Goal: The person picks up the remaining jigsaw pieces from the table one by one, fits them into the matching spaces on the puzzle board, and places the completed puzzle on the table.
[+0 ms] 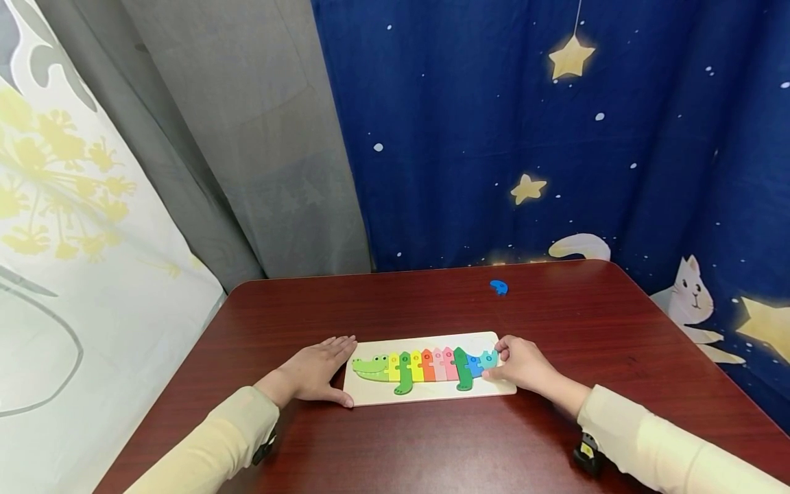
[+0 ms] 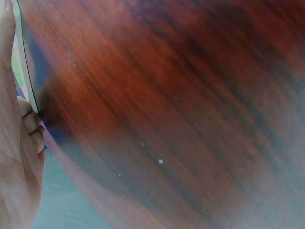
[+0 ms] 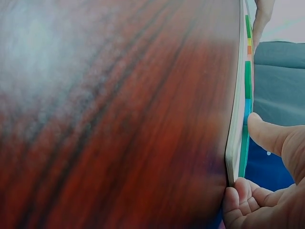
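Observation:
A pale wooden board carries a crocodile puzzle of coloured pieces, its green head at the left. My left hand rests against the board's left end, fingers stretched along the far corner and thumb at the near corner. Over the right end, my right hand holds the teal tail piece between thumb and fingers. The right wrist view has the thumb against the row of pieces and the other fingers curled at the board's end. Part of the tail is hidden by the hand.
A loose blue puzzle piece lies near the far edge of the dark red-brown table. Behind the table hang a grey curtain and a blue curtain with stars. A white patterned cloth hangs at the left.

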`<state>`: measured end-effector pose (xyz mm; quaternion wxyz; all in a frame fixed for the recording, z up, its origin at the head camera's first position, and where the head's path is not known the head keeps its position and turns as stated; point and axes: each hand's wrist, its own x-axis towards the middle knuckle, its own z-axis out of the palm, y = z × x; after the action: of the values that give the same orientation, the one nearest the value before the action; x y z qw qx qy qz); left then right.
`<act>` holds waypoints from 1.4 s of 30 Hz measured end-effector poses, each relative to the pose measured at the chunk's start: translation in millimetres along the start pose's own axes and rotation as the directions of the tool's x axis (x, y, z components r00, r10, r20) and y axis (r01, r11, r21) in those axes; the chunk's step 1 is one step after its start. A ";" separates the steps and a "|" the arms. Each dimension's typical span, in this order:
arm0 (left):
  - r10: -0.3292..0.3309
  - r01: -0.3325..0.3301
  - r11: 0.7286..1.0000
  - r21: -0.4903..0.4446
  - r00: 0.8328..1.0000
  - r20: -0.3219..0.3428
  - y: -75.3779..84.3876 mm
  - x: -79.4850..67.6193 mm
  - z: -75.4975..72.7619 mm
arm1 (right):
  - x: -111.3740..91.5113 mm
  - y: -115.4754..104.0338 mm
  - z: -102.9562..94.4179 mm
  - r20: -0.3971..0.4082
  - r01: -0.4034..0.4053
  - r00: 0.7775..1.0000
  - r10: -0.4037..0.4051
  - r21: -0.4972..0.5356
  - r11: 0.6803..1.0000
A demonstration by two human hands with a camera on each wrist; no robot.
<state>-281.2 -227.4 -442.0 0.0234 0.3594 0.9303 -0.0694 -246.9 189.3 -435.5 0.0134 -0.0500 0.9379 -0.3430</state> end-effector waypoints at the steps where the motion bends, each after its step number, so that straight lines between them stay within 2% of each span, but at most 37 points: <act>1: 0.000 0.000 1.000 0.000 1.000 0.000 0.0 0.1 -0.1 | -0.1 -0.1 0.1 0.000 -0.003 1.000 0.003 0.002 1.000; 19: 0.026 -0.026 1.000 -0.013 1.000 -0.018 -1.1 -0.4 0.3 | 7.0 5.2 -10.2 -0.017 0.016 1.000 -0.015 0.032 0.999; 23: 0.025 -0.026 0.999 -0.019 1.000 -0.015 -0.7 -0.3 -0.8 | 11.7 8.3 -13.8 -0.024 0.001 1.000 0.000 0.049 0.999; 32: 0.018 -0.018 1.000 -0.015 1.000 -0.008 -0.9 -0.4 -1.5 | 24.1 17.1 -22.4 -0.055 0.027 0.998 -0.021 0.112 0.993; 42: 0.017 -0.017 1.000 -0.020 1.000 -0.004 0.0 -1.4 -2.0 | 42.8 29.2 -30.0 -0.073 0.056 0.996 -0.046 0.135 0.989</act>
<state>-280.2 -228.1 -439.9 0.0259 0.3670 0.9280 -0.0591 -293.7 226.3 -431.1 -0.0248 -0.0607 0.9104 -0.4084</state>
